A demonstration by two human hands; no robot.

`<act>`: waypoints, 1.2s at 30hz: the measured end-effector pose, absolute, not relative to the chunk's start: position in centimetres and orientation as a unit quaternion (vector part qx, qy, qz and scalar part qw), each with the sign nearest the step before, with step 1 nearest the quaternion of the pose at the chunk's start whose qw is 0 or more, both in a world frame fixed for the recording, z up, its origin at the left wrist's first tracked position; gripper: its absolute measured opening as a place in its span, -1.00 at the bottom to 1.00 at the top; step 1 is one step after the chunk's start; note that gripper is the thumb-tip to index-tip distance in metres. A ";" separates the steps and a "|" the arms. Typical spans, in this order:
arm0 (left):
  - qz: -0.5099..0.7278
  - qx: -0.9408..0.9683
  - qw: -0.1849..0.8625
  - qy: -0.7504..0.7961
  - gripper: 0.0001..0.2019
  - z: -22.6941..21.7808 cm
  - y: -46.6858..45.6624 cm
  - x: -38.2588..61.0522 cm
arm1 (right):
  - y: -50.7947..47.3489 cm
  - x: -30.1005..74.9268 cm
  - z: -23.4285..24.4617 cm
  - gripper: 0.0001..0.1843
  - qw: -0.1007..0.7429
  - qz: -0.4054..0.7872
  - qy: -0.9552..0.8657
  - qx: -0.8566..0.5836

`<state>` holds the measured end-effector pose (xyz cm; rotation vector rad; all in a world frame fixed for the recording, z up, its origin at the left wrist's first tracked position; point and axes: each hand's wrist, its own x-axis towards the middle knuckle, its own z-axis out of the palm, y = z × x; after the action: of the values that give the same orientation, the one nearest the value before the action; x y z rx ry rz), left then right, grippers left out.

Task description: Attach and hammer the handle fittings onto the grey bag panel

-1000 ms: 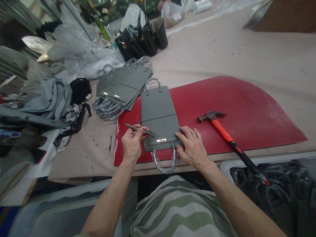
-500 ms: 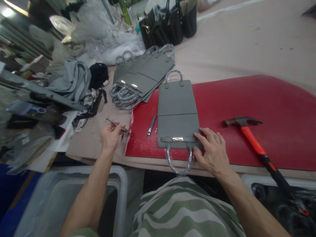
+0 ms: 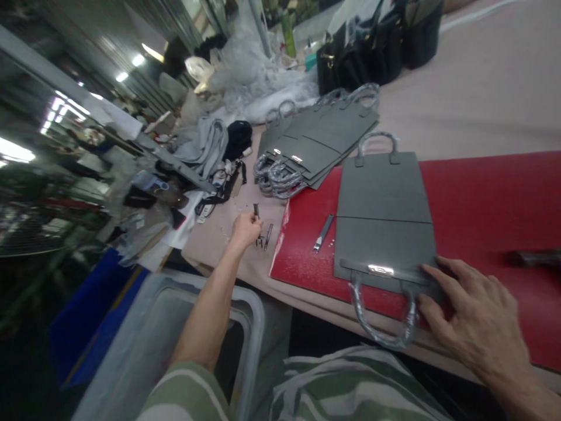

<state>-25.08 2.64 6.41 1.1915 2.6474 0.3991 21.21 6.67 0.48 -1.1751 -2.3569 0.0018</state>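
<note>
My left hand is closed in a pinch around a slim metal punch, held upright over the table's left part. Right beside it lie a thin metal rod and small dark metal pieces. A flat grey bag panel lies on the red mat, with plastic-wrapped handles at both ends and a shiny metal clasp near me. My right hand rests with fingers spread on the panel's near right corner. A flat forked metal tool lies left of the panel.
More grey panels with wrapped handles are stacked behind. Black bags stand at the back. A blurred hammer head shows at the right edge. Below the table's front edge sits a grey plastic bin. Cloth and plastic clutter fill the left.
My view has swung left, so everything sits farther right. My left hand has turned the punch from a slanted to an upright position. The right hand stays on the panel's corner.
</note>
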 end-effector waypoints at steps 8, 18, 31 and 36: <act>0.020 0.383 0.069 0.921 -0.87 5.2 2.0 -27.9 | 6.9 20.8 0.7 -0.51 0.261 -0.024 -0.868 -0.421; 0.171 0.551 -0.002 0.817 -0.77 3.6 0.6 -18.5 | 6.0 21.2 0.6 -0.59 0.246 0.035 -0.858 -0.450; 0.221 0.700 0.032 0.678 -0.93 5.4 2.6 -5.2 | 5.5 21.0 1.2 -0.54 0.243 0.070 -0.847 -0.468; 0.200 0.715 0.098 0.662 -0.93 5.9 3.3 -5.4 | 5.5 21.2 1.1 -0.53 0.246 0.084 -0.846 -0.465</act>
<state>-5.36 3.31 5.91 2.1174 1.9606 0.5933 21.21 5.46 1.12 -1.2684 -2.3083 0.2298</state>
